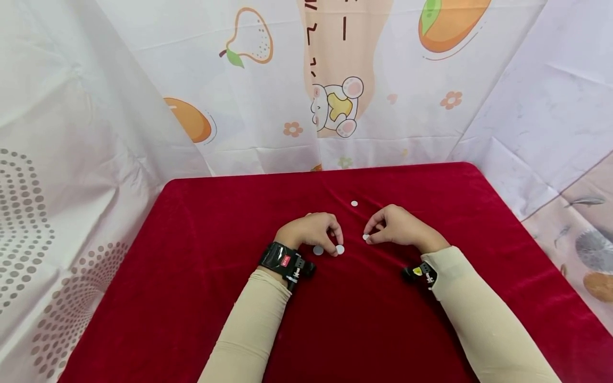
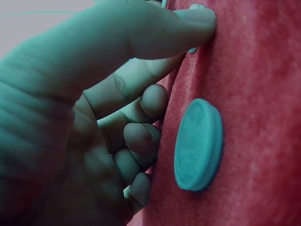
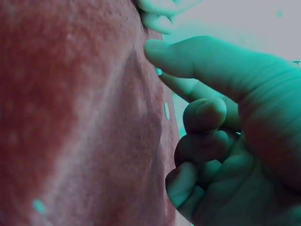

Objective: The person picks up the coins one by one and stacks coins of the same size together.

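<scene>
My left hand (image 1: 313, 231) is low over the cloth, thumb and index finger pinching a small white disc (image 1: 340, 249). Beside its thumb, a second white disc (image 1: 318, 250) lies flat; the left wrist view shows this round piece (image 2: 198, 144) close up, with a raised rim. To the right, my right hand (image 1: 399, 229) pinches another white disc (image 1: 366, 236) between thumb and index finger, the other fingers curled in. Only a sliver of that disc (image 3: 159, 72) shows in the right wrist view. Beyond both hands lies one more white disc (image 1: 354, 203).
A red velvety cloth (image 1: 201, 255) covers the table, with slight creases around the hands. White printed curtains (image 1: 258, 101) hang behind the table's far edge and at both sides. A small pale spot (image 3: 39, 206), too blurred to identify, shows on the cloth.
</scene>
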